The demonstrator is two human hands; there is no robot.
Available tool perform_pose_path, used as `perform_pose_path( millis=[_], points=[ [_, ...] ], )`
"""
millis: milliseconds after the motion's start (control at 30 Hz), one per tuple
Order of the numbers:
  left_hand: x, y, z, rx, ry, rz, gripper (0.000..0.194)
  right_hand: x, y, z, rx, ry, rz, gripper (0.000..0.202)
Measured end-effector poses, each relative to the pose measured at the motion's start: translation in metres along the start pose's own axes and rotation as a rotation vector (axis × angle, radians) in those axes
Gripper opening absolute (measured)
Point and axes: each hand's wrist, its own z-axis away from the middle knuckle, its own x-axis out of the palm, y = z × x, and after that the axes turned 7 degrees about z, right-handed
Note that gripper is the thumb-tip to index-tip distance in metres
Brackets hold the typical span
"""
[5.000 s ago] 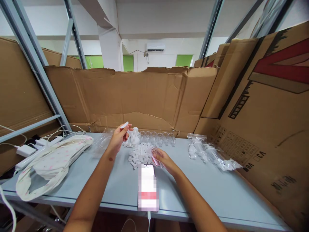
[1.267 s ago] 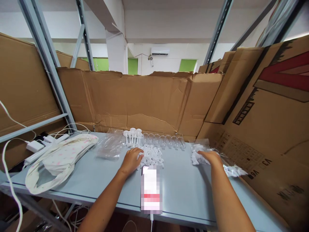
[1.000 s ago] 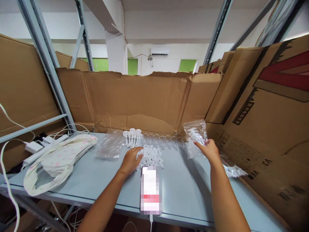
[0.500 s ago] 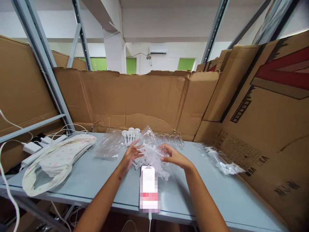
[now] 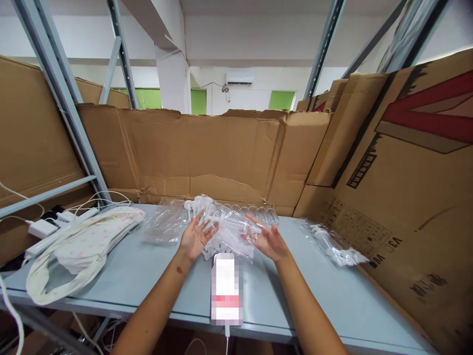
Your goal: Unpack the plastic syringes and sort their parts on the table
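Note:
A clear plastic bag (image 5: 236, 224) with white plastic parts and a spring-like piece in it lies crosswise between my two hands. My left hand (image 5: 196, 236) is palm up at the bag's left end, its fingers spread and touching the plastic. At the other end, my right hand (image 5: 269, 241) is also turned palm up with fingers stretched apart, close against the bag. Whether the bag rests on the fingers or on the things beneath, I cannot tell. Small white plastic pieces (image 5: 210, 250) lie under it. Behind are white round-headed parts (image 5: 189, 206) and clear coils (image 5: 268, 214).
A phone (image 5: 226, 288) on a cable lies at the table's front edge. Flat clear bags (image 5: 162, 224) lie left, a filled bag (image 5: 338, 246) right. A spotted cloth pouch (image 5: 86, 241) and power strip (image 5: 62, 234) stand far left. Cardboard walls (image 5: 203, 153) enclose the back.
The filled bag has gone from a bunched, upright shape to lying crosswise, a bit farther back. Both hands have turned palm up, fingers opening; the right hand moved slightly outward. The view shifted slightly.

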Motion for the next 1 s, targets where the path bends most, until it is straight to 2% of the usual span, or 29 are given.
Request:
perform_pose_path(
  millis=[167,333,433,533,633,700,767,867,1000],
  points=[
    [-0.005,-0.005,-0.001,0.035,-0.03,0.005,0.046,0.007,0.014,-0.008,-0.011,0.154,-0.105,0.068],
    [-0.017,-0.009,-0.003,0.111,-0.102,-0.282,0.056,0.0,0.025,-0.013,0.154,0.331,-0.057,0.047],
    [-0.026,-0.009,-0.009,0.276,-0.039,-0.575,0.063,-0.005,0.025,-0.013,0.178,0.426,-0.061,0.033],
    [-0.031,-0.007,-0.012,0.526,0.058,-0.888,0.066,-0.007,0.021,-0.012,0.168,0.49,-0.078,0.029],
    [-0.031,-0.002,-0.008,0.774,0.028,-1.224,0.041,-0.01,0.016,-0.011,0.168,0.527,-0.046,0.03],
    [-0.028,0.002,-0.003,0.852,-0.054,-1.364,0.022,-0.014,0.015,-0.01,0.148,0.529,-0.008,0.031],
    [-0.024,0.004,0.002,0.84,-0.129,-1.393,0.016,-0.019,0.016,-0.01,0.123,0.502,0.033,0.032],
    [-0.02,0.005,0.004,0.733,-0.207,-1.304,0.022,-0.025,0.017,-0.01,0.104,0.455,0.084,0.033],
    [-0.021,0.005,0.003,0.644,-0.23,-1.208,0.017,-0.028,0.017,-0.01,0.108,0.465,0.02,0.03]
  ],
)
